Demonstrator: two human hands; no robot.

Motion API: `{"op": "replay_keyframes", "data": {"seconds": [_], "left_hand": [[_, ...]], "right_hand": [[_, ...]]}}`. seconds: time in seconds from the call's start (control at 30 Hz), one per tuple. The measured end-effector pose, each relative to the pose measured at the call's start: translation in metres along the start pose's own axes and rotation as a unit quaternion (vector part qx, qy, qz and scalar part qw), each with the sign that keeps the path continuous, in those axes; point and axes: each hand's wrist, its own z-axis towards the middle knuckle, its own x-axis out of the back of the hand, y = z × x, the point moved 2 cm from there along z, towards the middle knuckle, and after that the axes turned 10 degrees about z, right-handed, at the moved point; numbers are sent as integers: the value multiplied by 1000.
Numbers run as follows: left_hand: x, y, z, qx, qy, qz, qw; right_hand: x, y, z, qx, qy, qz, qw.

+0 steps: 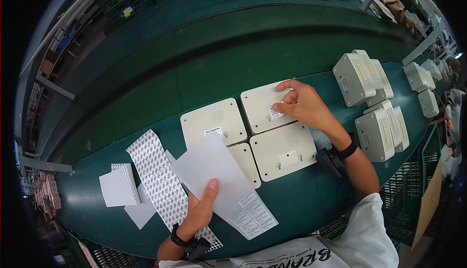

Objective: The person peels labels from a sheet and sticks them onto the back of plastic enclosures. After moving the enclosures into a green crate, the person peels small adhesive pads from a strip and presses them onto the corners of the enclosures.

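My left hand [202,208] grips a white sticker sheet [209,163], thumb on top. Printed labels [253,214] remain at the sheet's lower end; the rest is bare backing. Under my right hand [307,106] lies the far right cream plastic panel [255,97]. The right thumb touches a small white label [275,112] on this panel, while the index finger is stretched apart from the thumb. Beside it, the far left panel [199,122] bears a similar label [214,132]. The near right panel [272,163] shows a plain recessed patch. The sheet partly covers the near left panel [245,161].
A patterned silver-and-white strip [158,180] lies left of the sheet, beside a stack of white sheets [119,187]. Cream plastic housings [357,78] stand at the right on the green table [121,146]. A green conveyor belt [204,58] runs beyond the table; crates sit farther back.
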Motion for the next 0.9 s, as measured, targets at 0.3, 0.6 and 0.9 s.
{"op": "replay_keyframes", "data": {"seconds": [0.3, 0.6, 0.9], "left_hand": [[0, 0, 0, -6, 7, 6, 1000], [-1, 0, 1, -1, 6, 2, 1000], [0, 1, 0, 17, 18, 9, 1000]], "right_hand": [[-4, 1, -1, 24, 14, -46, 999], [-3, -7, -3, 28, 15, -162, 986], [13, 7, 4, 34, -34, -121, 992]]}}
